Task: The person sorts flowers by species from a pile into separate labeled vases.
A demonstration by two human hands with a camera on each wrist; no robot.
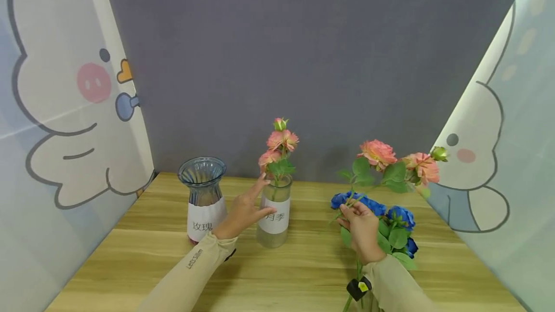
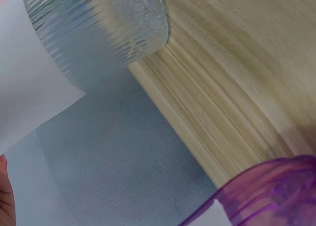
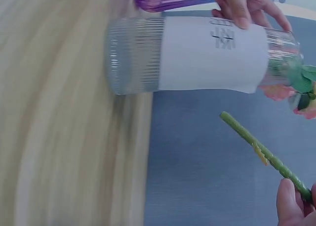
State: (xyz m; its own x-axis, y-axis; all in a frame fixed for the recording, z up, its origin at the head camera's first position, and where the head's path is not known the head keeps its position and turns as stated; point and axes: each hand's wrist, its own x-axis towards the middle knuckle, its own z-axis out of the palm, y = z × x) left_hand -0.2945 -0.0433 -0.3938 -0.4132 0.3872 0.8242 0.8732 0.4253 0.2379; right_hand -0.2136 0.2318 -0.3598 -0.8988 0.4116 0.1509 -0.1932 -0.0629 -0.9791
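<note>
My right hand (image 1: 361,230) pinches the stem of a pink flower spray (image 1: 377,155) between thumb and fingertips, above several blue flowers. In the right wrist view, the cut end of its green stem (image 3: 247,137) points up toward the clear glass vase (image 3: 138,53), apart from it. That ribbed vase bears a white paper label (image 1: 281,225) with dark writing and holds another pink flower spray (image 1: 277,150). My left hand (image 1: 244,213) is at the vase's left side, index finger straight toward the rim and thumb extended over the label's edge.
A blue-tinted flared vase (image 1: 203,177), purplish at its base, stands left of the clear one with its own paper label. Blue flowers (image 1: 401,218) with green leaves lie on the wooden table (image 1: 303,278) at right. A grey backdrop (image 1: 321,61) rises behind, with printed curtains on both sides.
</note>
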